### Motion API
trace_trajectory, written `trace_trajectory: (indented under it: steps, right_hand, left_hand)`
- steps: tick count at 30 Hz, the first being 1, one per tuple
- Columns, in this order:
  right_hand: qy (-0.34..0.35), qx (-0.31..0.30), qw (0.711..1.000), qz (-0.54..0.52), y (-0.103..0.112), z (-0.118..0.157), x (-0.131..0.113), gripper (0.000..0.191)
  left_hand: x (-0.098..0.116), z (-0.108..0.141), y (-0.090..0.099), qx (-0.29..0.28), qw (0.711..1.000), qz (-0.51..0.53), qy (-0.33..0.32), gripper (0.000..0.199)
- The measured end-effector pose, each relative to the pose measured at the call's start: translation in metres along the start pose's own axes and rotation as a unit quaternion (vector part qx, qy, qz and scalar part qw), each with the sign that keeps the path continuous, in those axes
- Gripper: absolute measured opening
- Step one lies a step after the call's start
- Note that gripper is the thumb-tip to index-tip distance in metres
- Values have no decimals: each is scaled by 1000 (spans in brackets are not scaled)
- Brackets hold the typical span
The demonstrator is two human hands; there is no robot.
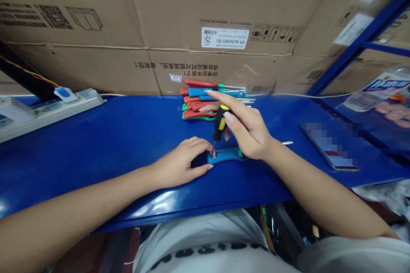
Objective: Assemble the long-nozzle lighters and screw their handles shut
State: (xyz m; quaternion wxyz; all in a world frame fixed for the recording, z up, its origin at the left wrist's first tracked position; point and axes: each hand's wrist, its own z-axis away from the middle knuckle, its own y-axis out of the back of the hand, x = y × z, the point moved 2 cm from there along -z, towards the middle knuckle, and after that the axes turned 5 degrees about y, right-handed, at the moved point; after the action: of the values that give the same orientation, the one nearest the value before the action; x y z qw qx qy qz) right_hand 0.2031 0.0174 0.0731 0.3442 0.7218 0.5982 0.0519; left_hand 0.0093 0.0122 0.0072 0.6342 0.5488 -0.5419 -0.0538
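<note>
A blue-handled tool (pixel 226 156) lies flat on the blue tabletop, with a slot in its handle, a bit of green near its neck and a metal rod at its right end. My left hand (pixel 182 162) grips the left end of this handle between thumb and fingers. In my right hand (pixel 248 128) is a small black and yellow screwdriver (pixel 219 124), held upright with its tip down at the handle near the slot. My right hand covers part of the tool's neck. Just behind lies a stack of similar tools (pixel 198 105) with red, blue, orange and green handles.
A large cardboard box (pixel 179 17) stands along the back of the blue table (pixel 96 158). To the left is a white power strip (pixel 64 108) with plugs. A phone (pixel 329 147) lies at the right, near a plastic bottle (pixel 368 94) and a blue metal frame (pixel 339 62).
</note>
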Motion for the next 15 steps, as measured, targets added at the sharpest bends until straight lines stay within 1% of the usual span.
trace_trajectory:
  steps: [2, 3, 6, 8, 10, 11, 13, 15]
  right_hand:
    - [-15, -24, 999, -34, 0, -2, 0, 41]
    - [-10, -22, 999, -36, 1, -2, 0, 38]
    - [27, 22, 999, 11, 3, -4, -1, 24]
    - [53, 44, 996, 51, 4, -3, -2, 21]
    - [60, 39, 996, 58, 4, -2, -4, 28]
    - [51, 27, 997, 45, 3, -2, -5, 34]
    - [14, -5, 1000, -1, 3, -2, -5, 42]
    - [-17, -29, 998, -46, 2, -1, -3, 43]
  left_hand:
    - [0, 0, 0, 0, 1000, -1, 1, 18]
    - [0, 0, 0, 1, 1000, -3, 2, 19]
    - [0, 0, -1, 3, 1000, -8, 1, 19]
    - [0, 0, -1, 4, 1000, -7, -2, 19]
    - [0, 0, -1, 5, 1000, -6, 0, 19]
    - [0, 0, 0, 6, 1000, -6, 1, 19]
    - [0, -1, 0, 4, 1000, -7, 4, 19]
    - [0, -1, 0, -1, 1000, -6, 5, 18]
